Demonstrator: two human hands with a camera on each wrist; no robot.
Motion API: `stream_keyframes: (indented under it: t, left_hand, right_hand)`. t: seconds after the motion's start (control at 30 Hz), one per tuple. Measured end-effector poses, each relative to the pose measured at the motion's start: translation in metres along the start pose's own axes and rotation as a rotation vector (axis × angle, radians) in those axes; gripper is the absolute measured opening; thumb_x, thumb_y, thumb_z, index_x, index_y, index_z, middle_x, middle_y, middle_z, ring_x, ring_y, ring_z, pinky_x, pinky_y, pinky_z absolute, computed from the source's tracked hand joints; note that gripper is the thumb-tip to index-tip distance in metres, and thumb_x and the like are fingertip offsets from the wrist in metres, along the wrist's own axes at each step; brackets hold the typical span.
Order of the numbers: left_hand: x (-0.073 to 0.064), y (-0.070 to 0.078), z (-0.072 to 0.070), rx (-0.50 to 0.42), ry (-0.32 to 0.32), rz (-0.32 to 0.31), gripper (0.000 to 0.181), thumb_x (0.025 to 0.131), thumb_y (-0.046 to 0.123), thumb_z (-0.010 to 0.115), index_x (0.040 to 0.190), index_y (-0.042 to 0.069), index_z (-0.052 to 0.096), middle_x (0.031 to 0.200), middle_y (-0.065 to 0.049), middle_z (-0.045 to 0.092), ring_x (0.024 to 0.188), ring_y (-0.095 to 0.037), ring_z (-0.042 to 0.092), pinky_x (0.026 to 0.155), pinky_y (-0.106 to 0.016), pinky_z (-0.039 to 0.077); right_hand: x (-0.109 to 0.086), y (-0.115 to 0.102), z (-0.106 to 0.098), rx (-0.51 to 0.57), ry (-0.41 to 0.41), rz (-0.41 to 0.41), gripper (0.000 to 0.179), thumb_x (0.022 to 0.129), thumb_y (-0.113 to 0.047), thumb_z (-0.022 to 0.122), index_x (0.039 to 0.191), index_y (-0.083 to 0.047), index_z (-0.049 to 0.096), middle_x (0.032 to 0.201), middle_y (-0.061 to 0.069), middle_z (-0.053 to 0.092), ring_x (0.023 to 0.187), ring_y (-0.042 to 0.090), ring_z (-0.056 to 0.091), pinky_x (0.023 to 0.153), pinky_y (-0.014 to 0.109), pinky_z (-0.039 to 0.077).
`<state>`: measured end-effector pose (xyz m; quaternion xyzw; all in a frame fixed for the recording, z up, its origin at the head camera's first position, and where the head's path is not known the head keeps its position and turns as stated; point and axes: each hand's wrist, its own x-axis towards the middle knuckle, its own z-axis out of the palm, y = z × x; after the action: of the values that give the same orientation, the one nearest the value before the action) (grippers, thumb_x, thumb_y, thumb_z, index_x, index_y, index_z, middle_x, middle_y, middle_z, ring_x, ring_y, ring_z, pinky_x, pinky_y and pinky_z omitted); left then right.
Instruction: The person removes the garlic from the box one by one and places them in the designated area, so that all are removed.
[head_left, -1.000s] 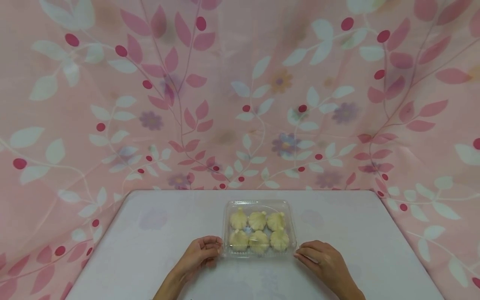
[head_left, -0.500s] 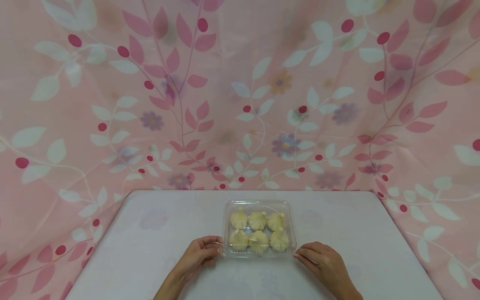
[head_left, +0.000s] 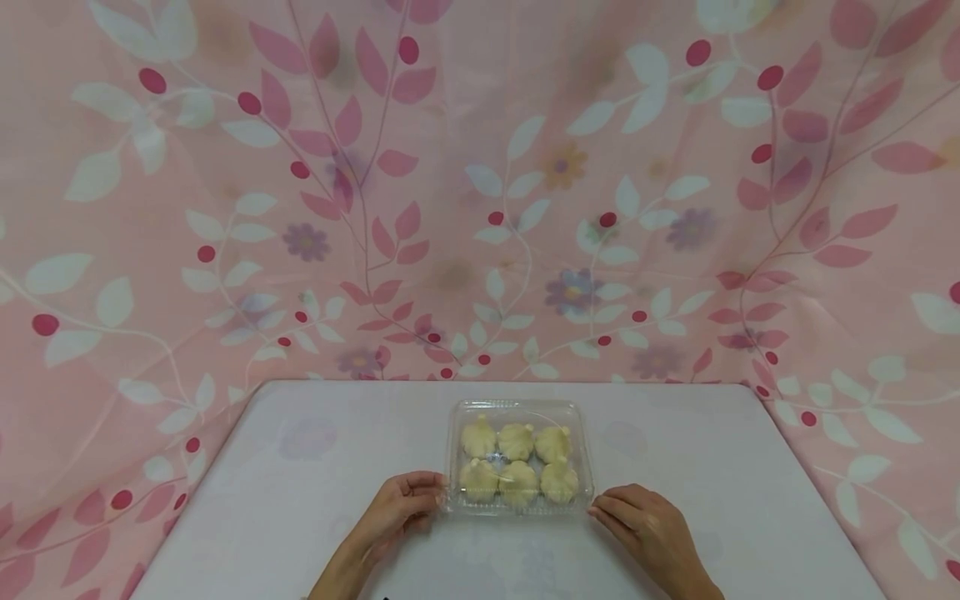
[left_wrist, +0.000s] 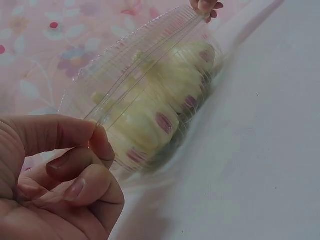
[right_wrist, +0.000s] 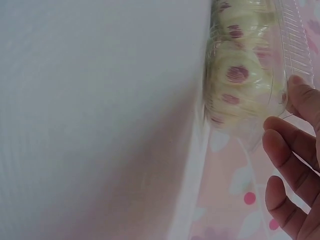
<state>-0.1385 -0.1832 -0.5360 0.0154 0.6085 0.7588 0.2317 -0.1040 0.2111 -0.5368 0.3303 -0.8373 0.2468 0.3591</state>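
Observation:
A clear plastic clamshell box (head_left: 491, 508) stands on the table with its lid lying over it. Inside are several pale garlic bulbs (head_left: 517, 483), in two rows; the wrist views show purple patches on them. At the box's near left corner my left hand (head_left: 401, 510) pinches the rim between thumb and index finger, the other fingers curled below, as the left wrist view shows. My right hand (head_left: 647, 527) pinches the rim at the near right corner with thumb and fingertips. In the right wrist view, the remaining fingers (right_wrist: 282, 200) stay loosely bent beside the box.
The table (head_left: 337, 433) has a pale cloth with faint prints. Behind it and at both sides hangs a pink floral curtain (head_left: 450, 208), meeting the table's far edge just behind the box.

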Motion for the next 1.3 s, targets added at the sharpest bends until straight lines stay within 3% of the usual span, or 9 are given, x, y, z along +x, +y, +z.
stream_keyframes:
  t: [0.2,0.43,0.67,0.8,0.97,1.07,1.3]
  left_hand:
    - [0.002,0.001,0.000,0.005,-0.003,0.003,0.034,0.086,-0.002,0.067,0.118,-0.010,0.060,0.094,-0.004,0.071,0.068,-0.006,0.054,0.056,-0.021,0.042]
    - [0.002,0.002,0.001,0.068,-0.003,0.015,0.030,0.085,-0.001,0.067,0.114,-0.008,0.063,0.090,-0.003,0.071,0.068,-0.006,0.055,0.055,-0.020,0.041]
    - [0.002,0.004,0.001,0.092,0.004,0.018,0.030,0.086,-0.001,0.066,0.114,-0.009,0.063,0.090,-0.005,0.071,0.064,-0.007,0.051,0.050,-0.022,0.034]
    - [0.002,0.006,0.003,0.091,0.011,0.018,0.032,0.086,-0.001,0.065,0.116,-0.013,0.062,0.089,-0.004,0.070,0.062,-0.007,0.049,0.050,-0.022,0.033]
    - [0.003,0.012,0.008,0.127,0.017,0.044,0.039,0.088,0.001,0.066,0.123,-0.014,0.059,0.073,0.003,0.057,0.054,-0.007,0.038,0.048,-0.023,0.030]
    - [0.002,0.014,0.007,0.156,0.017,0.046,0.037,0.088,0.002,0.066,0.123,-0.011,0.062,0.065,0.004,0.048,0.051,-0.006,0.034,0.047,-0.023,0.028]
    - [0.001,0.012,0.004,0.197,-0.025,0.023,0.042,0.087,0.002,0.067,0.126,-0.010,0.059,0.076,0.002,0.060,0.048,-0.005,0.034,0.044,-0.022,0.029]
  right_hand:
    - [-0.001,-0.001,0.001,-0.030,-0.001,-0.002,0.012,0.079,-0.027,0.079,0.087,-0.018,0.079,0.088,-0.012,0.068,0.075,0.006,0.064,0.063,0.025,0.050]
    - [0.000,-0.002,0.002,-0.045,0.013,-0.005,0.024,0.092,-0.038,0.067,0.086,-0.018,0.078,0.087,-0.011,0.068,0.074,0.008,0.064,0.062,0.027,0.050]
    - [-0.002,-0.003,0.002,-0.051,0.004,0.009,0.019,0.090,-0.036,0.071,0.087,-0.019,0.078,0.088,-0.010,0.068,0.075,0.008,0.064,0.062,0.029,0.050]
    - [-0.002,-0.003,0.004,-0.058,0.024,0.004,0.024,0.094,-0.038,0.066,0.087,-0.018,0.078,0.087,-0.010,0.068,0.074,0.008,0.064,0.062,0.029,0.050]
    - [0.001,-0.001,0.006,-0.066,0.063,0.003,0.031,0.097,-0.038,0.062,0.086,-0.014,0.078,0.084,-0.007,0.069,0.071,0.011,0.064,0.060,0.032,0.051]
    - [0.002,-0.001,0.005,-0.068,0.042,0.017,0.028,0.095,-0.039,0.064,0.087,-0.016,0.078,0.085,-0.008,0.069,0.072,0.010,0.065,0.060,0.031,0.051]
    - [0.007,-0.002,0.000,-0.066,0.066,0.040,0.035,0.098,-0.044,0.058,0.087,-0.017,0.078,0.084,-0.010,0.069,0.073,0.009,0.064,0.062,0.028,0.051]
